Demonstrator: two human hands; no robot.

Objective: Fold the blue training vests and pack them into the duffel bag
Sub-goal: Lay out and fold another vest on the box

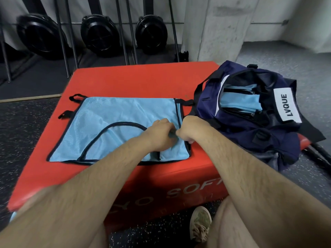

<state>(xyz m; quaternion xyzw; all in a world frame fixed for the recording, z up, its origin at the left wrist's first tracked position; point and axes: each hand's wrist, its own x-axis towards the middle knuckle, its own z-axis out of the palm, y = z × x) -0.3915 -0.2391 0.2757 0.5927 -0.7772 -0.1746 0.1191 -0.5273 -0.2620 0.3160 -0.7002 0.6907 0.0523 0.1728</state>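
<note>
Red box point(134, 81) bears one vest point(111, 113), one duffel bag point(232, 126)

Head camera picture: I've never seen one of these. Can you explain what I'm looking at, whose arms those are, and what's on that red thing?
There is no machine here. A person wears one camera on the head, looking forward and down, so the two bare arms are their own. The left hand and right hand meet at the right part of a blue vest, fingers curled as if pinching its dark-trimmed fabric. The vest lies flat on a red padded box. At the box's right edge sits an open navy duffel bag with folded vests already inside.
</note>
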